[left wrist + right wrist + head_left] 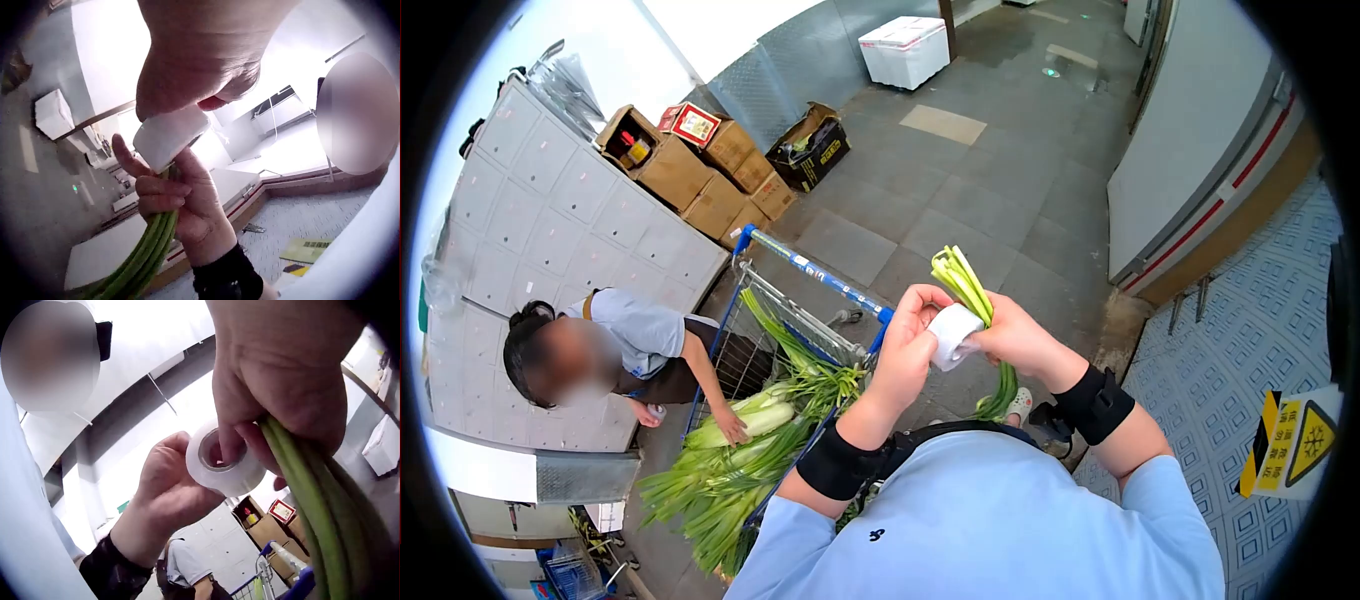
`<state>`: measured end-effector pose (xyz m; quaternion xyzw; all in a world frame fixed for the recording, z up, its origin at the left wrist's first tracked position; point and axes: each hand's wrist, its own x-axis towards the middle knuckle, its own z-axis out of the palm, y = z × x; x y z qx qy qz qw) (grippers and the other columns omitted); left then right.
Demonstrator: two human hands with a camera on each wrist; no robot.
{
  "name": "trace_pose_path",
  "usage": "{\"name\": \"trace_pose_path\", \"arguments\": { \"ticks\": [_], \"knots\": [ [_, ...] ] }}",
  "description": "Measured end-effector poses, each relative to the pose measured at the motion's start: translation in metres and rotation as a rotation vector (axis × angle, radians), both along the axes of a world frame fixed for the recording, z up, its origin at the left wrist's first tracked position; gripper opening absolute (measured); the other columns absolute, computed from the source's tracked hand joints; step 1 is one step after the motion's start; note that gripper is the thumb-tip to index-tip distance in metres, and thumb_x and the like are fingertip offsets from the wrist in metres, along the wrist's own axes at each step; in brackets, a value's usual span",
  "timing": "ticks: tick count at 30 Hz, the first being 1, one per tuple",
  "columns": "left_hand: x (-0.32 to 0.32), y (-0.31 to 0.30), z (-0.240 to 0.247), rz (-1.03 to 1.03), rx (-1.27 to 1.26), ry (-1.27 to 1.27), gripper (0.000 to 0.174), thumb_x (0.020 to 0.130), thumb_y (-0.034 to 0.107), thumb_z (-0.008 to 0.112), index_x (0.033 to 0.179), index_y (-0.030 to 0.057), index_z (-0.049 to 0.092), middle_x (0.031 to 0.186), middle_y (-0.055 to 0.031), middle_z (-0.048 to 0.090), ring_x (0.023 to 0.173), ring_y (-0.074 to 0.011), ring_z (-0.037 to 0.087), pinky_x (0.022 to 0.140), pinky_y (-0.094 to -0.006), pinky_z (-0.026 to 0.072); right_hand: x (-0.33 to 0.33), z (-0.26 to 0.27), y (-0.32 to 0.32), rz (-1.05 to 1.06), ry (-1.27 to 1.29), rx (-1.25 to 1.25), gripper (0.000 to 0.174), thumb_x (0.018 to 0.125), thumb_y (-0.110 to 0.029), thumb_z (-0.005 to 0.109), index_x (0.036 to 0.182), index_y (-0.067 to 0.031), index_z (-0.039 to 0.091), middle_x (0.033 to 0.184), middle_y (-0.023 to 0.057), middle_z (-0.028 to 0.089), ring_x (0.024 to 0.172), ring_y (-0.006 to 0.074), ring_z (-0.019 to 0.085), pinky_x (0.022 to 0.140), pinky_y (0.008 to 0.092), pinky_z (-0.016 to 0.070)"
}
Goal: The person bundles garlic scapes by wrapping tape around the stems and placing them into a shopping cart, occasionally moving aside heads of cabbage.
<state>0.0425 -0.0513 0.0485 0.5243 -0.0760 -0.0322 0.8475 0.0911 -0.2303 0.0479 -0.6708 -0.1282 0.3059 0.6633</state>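
A roll of clear-white tape (953, 335) sits between my hands, in front of my chest. My left hand (903, 352) grips it by its outer side. My right hand (1025, 335) has its fingers curled round a bunch of green onions (962, 275), whose pale cut ends stick up past the tape. Below that hand the dark green stems (145, 259) bend downward in the left wrist view. In the right wrist view, the tape's open core (212, 449) shows, with a right-hand finger overlapping it.
A shopping cart (815, 270) heaped with leafy green vegetables (730, 470) stands to my left. Another person (635, 330) leans over it, one hand on the greens. Cardboard boxes (670, 172) and lockers (550, 200) line the left wall. A white door (1190, 140) is at right.
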Motion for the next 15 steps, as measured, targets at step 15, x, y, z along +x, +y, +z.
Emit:
{"name": "trace_pose_path", "arguments": {
  "ticks": [15],
  "knots": [
    [-0.005, 0.036, 0.026, 0.181, 0.681, -0.394, 0.021, 0.083, -0.002, 0.070, 0.101, 0.0027, 0.063, 0.109, -0.0085, 0.062, 0.093, -0.0179, 0.063, 0.083, -0.0282, 0.0500, -0.001, 0.020, -0.011, -0.073, 0.022, -0.078, 0.037, 0.074, -0.007, 0.069, 0.109, 0.0001, 0.060, 0.076, 0.0017, 0.059, 0.054, 0.0069, 0.050, 0.045, 0.0231, 0.0370]
  ]
}}
